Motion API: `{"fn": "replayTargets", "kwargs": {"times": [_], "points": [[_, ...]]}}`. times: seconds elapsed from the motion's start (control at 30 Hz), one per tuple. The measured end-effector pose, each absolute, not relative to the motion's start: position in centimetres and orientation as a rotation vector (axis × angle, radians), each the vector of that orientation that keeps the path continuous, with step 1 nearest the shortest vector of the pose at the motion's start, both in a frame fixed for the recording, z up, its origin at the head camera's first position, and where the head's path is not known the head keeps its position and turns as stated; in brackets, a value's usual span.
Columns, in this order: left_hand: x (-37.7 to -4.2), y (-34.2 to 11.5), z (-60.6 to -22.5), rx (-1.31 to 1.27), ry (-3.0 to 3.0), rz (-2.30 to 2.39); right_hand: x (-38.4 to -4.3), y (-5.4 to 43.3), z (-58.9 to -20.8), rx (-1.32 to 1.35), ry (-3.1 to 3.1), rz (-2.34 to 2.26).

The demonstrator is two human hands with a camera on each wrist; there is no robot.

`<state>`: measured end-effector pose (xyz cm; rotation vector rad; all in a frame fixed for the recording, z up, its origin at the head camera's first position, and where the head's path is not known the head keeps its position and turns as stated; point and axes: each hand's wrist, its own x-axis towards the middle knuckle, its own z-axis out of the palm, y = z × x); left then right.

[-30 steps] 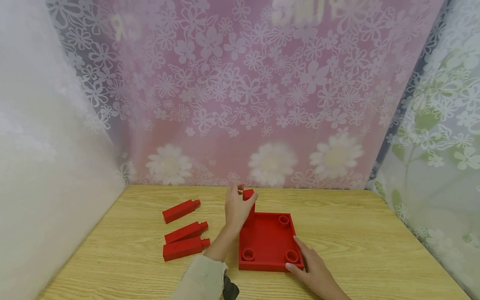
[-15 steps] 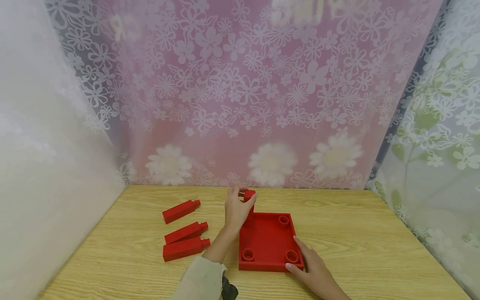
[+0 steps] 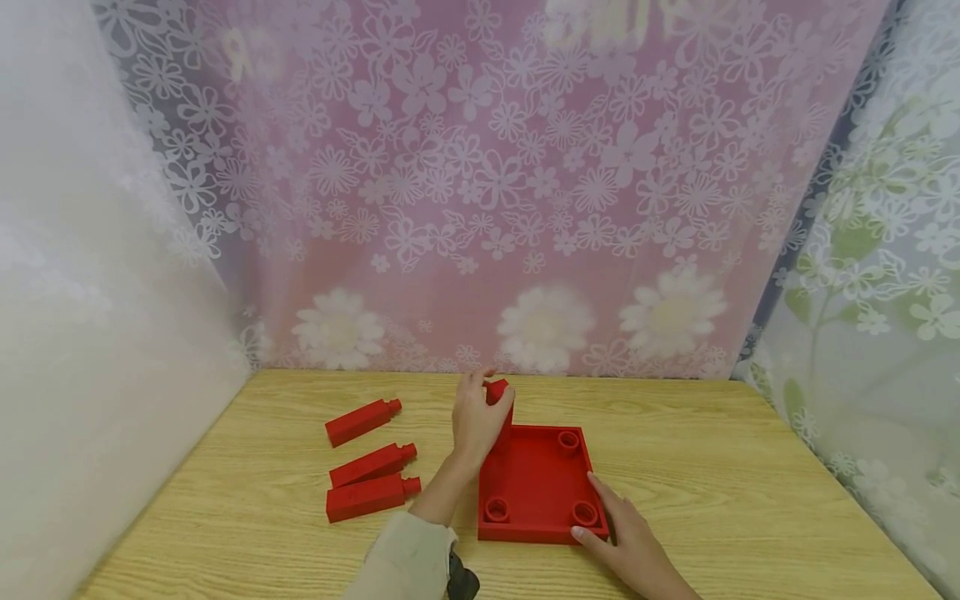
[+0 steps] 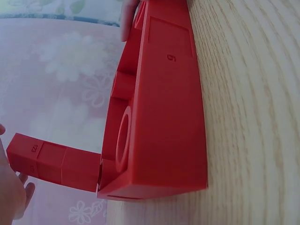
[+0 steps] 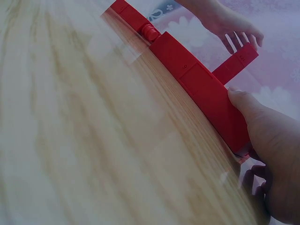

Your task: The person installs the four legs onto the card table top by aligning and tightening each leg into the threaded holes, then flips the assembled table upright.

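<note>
A square red tray-like piece (image 3: 534, 479) lies on the wooden table with its raised rim upward. Round sockets show in three of its corners, one of them the near-left socket (image 3: 497, 510). At the far-left corner a red square leg (image 4: 77, 166) stands upright, its lower end hidden inside the rim. My left hand (image 3: 474, 425) pinches this leg near its top between thumb and fingers. At the near-right corner my right hand (image 3: 632, 537) grips the tray piece, with the thumb on the front side and fingers along the right side.
Three more red legs lie on the table left of the left forearm: a far leg (image 3: 363, 422), a middle leg (image 3: 372, 465) and a near leg (image 3: 372, 497). Their narrow ends point right. A floral curtain (image 3: 480, 208) hangs behind the table's back edge.
The leg's top has turned slightly, and the left fingers have shifted around it. The right hand and the tray piece stay where they were.
</note>
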<state>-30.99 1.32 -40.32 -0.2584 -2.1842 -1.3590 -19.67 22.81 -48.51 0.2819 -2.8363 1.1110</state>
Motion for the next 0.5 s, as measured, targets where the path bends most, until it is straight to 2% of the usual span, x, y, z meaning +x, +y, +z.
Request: {"fn": "replayTargets", "kwargs": {"times": [0.23, 0.5], "points": [[-31.09, 1.86, -40.28, -0.127, -2.203, -1.291, -19.67, 22.76, -48.50, 0.282, -2.832, 1.099], [-31.25, 1.39, -40.67, -0.210, -2.180, -1.407, -19.61, 22.75, -48.47, 0.283, -2.831, 1.108]]}}
